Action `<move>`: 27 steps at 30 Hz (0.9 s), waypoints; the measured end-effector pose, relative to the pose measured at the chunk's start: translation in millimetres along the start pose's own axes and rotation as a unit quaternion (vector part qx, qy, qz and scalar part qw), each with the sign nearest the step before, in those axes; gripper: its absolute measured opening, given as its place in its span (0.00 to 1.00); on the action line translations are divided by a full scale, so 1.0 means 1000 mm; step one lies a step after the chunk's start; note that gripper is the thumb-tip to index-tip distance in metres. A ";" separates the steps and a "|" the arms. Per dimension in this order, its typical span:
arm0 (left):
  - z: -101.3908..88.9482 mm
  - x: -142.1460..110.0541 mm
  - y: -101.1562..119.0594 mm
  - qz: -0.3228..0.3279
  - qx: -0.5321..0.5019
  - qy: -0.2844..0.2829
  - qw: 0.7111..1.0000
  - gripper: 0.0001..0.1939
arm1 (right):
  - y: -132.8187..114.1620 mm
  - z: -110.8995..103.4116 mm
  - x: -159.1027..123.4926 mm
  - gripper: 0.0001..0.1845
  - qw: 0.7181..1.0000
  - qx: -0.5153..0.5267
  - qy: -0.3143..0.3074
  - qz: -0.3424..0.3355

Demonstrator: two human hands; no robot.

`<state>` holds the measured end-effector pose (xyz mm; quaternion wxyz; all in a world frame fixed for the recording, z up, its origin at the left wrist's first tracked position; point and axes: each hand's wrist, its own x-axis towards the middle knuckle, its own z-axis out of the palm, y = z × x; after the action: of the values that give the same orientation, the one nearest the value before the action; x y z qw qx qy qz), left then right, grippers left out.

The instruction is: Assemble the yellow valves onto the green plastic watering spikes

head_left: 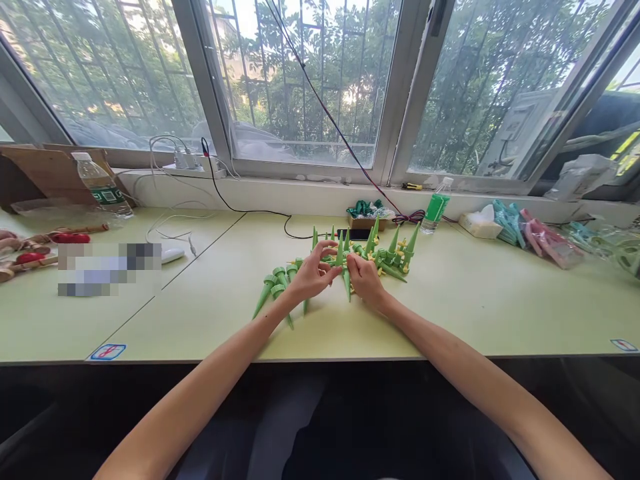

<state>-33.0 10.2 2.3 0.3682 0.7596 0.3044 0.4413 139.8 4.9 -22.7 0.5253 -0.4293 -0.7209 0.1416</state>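
My left hand [316,272] is curved, with thumb and fingertips at a green plastic watering spike [340,251] whose point is up. Close beside it, my right hand [365,276] is closed in a pinch; what lies in its fingers is hidden. Another green spike [347,287] points down between the hands. Several spikes with small yellow parts [395,253] stand and lie behind and right of my right hand. Left of my left hand, more green spikes [270,287] lie with their ribbed caps toward the window.
A phone [359,235] lies behind the spikes, near a small box [364,222] of green items. Water bottles [436,207] stand at the back right and back left. A tissue pack [480,222] and bagged coloured pieces [547,239] lie right. A white cable [193,245] crosses the left tabletop.
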 end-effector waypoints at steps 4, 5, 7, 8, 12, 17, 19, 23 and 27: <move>0.001 -0.002 0.001 0.032 0.077 0.021 0.996 0.24 | -0.001 0.001 0.000 0.25 1.000 0.004 0.001 0.006; 0.001 -0.002 0.002 0.038 0.087 0.025 0.995 0.23 | -0.002 0.001 0.000 0.25 1.000 0.005 0.002 0.008; 0.002 -0.002 0.003 0.050 0.099 0.032 0.993 0.21 | -0.002 0.001 0.000 0.26 1.000 0.005 0.003 0.010; 0.002 -0.003 0.003 0.055 0.102 0.037 0.993 0.20 | -0.003 0.002 0.000 0.26 1.000 0.005 0.004 0.012; 0.004 -0.002 0.006 0.054 0.107 0.056 0.991 0.17 | -0.006 0.003 -0.001 0.26 1.000 0.007 0.002 0.018; 0.005 0.002 0.009 0.027 0.110 0.101 0.988 0.14 | -0.008 0.002 -0.001 0.25 1.000 0.002 0.019 0.022; 0.005 0.003 0.009 0.009 0.105 0.125 0.987 0.16 | -0.008 0.001 -0.001 0.25 0.999 -0.001 0.026 0.021; 0.003 0.003 0.007 -0.054 0.067 0.096 0.992 0.20 | -0.007 0.000 -0.002 0.25 1.000 -0.003 0.015 0.009; 0.002 0.003 0.008 -0.103 -0.014 0.021 0.994 0.24 | -0.007 0.000 -0.003 0.24 1.000 0.007 -0.014 -0.004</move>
<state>-28.6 7.5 9.3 0.4161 0.7096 0.3822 0.4209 136.9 -1.7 -19.4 0.5188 -0.4203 -0.7291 0.1504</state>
